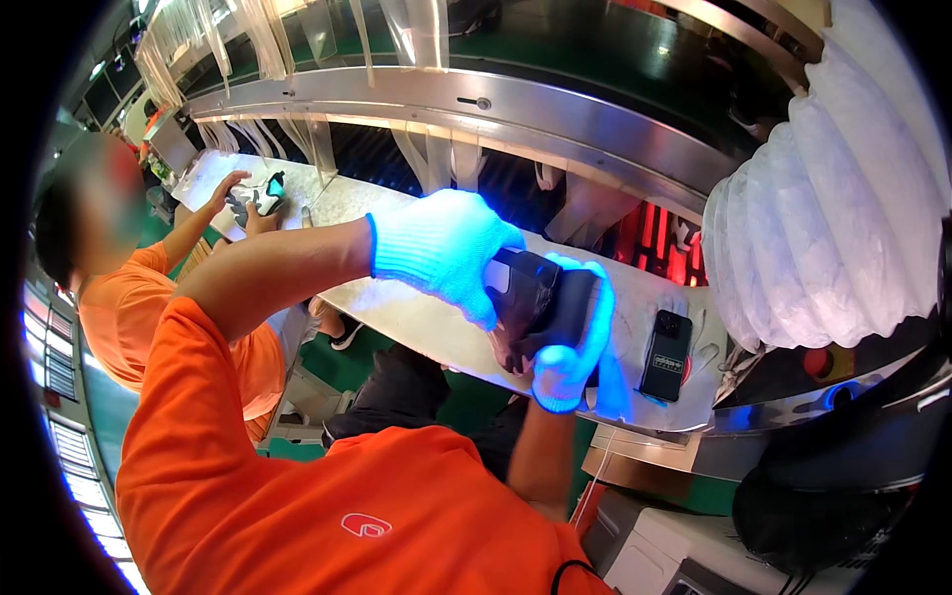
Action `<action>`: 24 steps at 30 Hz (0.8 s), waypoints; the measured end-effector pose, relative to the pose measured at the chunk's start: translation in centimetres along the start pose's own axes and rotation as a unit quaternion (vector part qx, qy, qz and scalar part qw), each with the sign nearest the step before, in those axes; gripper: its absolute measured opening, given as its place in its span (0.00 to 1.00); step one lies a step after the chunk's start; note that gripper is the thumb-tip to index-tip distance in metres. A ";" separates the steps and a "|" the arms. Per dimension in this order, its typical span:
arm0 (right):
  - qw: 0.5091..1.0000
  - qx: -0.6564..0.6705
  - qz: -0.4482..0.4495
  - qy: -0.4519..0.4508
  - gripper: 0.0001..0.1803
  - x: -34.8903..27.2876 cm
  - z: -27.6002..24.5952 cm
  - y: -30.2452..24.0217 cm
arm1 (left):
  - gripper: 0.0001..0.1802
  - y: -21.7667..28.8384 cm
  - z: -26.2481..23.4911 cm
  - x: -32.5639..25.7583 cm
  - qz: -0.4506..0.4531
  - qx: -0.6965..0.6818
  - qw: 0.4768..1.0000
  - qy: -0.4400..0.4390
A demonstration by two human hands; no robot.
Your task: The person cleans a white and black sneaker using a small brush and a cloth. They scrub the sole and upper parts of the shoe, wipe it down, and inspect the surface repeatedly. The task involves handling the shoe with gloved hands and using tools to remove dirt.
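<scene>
A dark shoe (538, 305) is held above the white worktable between my two gloved hands, its sole and toe hard to make out in the blue glow. My left hand (441, 248), in a white knit glove lit bright blue, grips it from the left, with the fingertips curled over its edge. On the opposite side my right hand (585, 342), gloved the same way, wraps around it with the thumb near the lower end. Parts of the fingers are hidden behind the shoe.
A black phone (666, 355) lies on the worktable (397, 315) at my right. White ribbed ducting (823, 218) bulges beyond it. Behind the table runs a machine with a metal rail (397, 91) and hanging clear strips. At left, a co-worker handles a camouflage-patterned shoe (256, 196).
</scene>
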State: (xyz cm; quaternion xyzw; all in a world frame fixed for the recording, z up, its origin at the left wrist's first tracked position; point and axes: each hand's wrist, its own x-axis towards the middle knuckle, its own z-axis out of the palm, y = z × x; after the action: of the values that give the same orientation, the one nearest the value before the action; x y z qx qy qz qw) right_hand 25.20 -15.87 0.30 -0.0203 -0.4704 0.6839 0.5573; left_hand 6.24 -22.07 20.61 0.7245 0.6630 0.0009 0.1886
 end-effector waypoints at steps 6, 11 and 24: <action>0.985 -0.112 -0.127 -0.025 0.79 -1.5 -1.0 1.7 | 0.51 0.0 0.5 -0.9 0.025 0.009 1.000 -0.007; 0.976 -0.153 -0.146 -0.058 0.75 -1.4 -1.7 -0.1 | 0.52 1.5 0.2 -1.3 0.018 0.050 0.998 -0.034; 0.975 -0.095 -0.177 0.094 0.75 -3.6 0.7 0.3 | 0.48 2.0 1.5 -1.4 0.069 0.092 0.993 -0.002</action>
State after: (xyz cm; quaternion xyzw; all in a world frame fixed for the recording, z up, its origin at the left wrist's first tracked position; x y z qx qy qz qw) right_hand 25.92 -19.13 -1.30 -0.0542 -0.4747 0.5219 0.7066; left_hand 8.37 -23.94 20.12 0.7829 0.6082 -0.0491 0.1218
